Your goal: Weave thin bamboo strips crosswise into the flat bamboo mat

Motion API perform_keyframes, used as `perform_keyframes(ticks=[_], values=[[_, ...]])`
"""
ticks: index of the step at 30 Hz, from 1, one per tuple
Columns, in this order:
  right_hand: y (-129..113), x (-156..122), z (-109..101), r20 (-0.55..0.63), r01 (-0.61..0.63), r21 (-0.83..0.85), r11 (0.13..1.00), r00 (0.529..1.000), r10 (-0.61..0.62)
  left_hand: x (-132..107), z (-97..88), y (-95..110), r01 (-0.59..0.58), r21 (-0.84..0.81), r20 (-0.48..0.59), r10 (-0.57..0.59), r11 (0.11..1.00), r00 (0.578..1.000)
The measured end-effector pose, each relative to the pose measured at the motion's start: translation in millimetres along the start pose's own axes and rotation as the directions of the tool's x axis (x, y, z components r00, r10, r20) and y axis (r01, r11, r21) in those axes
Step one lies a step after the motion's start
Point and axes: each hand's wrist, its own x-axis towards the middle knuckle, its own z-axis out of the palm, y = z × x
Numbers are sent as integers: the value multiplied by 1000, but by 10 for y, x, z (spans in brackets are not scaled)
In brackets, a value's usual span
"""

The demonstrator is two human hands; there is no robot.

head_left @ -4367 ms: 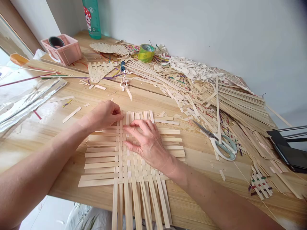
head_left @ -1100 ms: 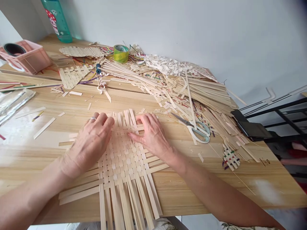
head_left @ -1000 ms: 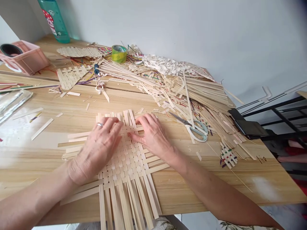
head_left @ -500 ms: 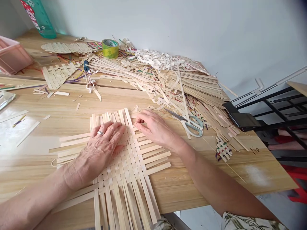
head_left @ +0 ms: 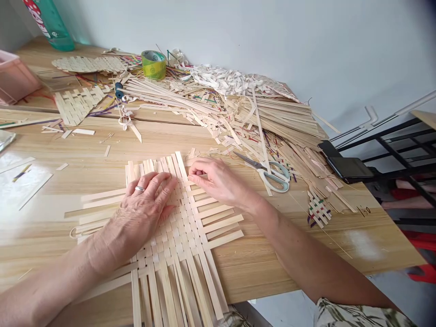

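A mat of pale flat strips (head_left: 180, 227) lies before me, tightly woven in the middle with loose strip ends sticking out on all sides. My left hand (head_left: 148, 200), a ring on one finger, lies flat on the weave with its fingers stretched out. At the mat's upper right edge, my right hand (head_left: 214, 179) has its thumb and fingertips pinched together on the end of a pale strip. The fingertips partly hide that strip. To the right of this hand lie scissors (head_left: 272, 176) with light handles, their blades pointing toward the upper left.
Bundled strips (head_left: 282, 120) and offcuts heap along the wall. Among them stand a roll of tape (head_left: 153, 66) and a blue spool (head_left: 119, 90). A phone (head_left: 350, 167) rests at the right edge. Further left are a pink bin (head_left: 17, 81) and a green bottle (head_left: 56, 27).
The view has shifted slightly. Both hands keep almost the same place on the mat; the right fingertips are still pinched at its edge.
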Motion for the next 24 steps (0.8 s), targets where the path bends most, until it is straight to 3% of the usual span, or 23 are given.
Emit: perform_keyframes(ticks=[7, 11, 14, 16, 20, 24], values=[[-20, 1, -34, 20, 28, -12, 1000, 999, -28, -5, 14, -3, 8, -14, 1, -8, 1000, 1000], [-95, -28, -36, -35, 20, -206, 978, 999, -28, -24, 46, 19, -9, -31, -46, 7, 999, 999], [-262, -39, 6, -88, 51, -313, 949, 993, -83, -13, -37, 27, -24, -81, -54, 20, 996, 998], [-407, -44, 81, -115, 96, -289, 952, 984, -134, 2, -158, -6, -32, -134, -48, 25, 990, 999], [-600, -54, 337, -131, 195, -177, 965, 967, -220, 5, -424, -211, 141, -163, -5, -143, 977, 990], [-585, -77, 555, -109, 220, -191, 957, 964, -243, -38, -572, -448, 264, -18, 181, -256, 964, 950]])
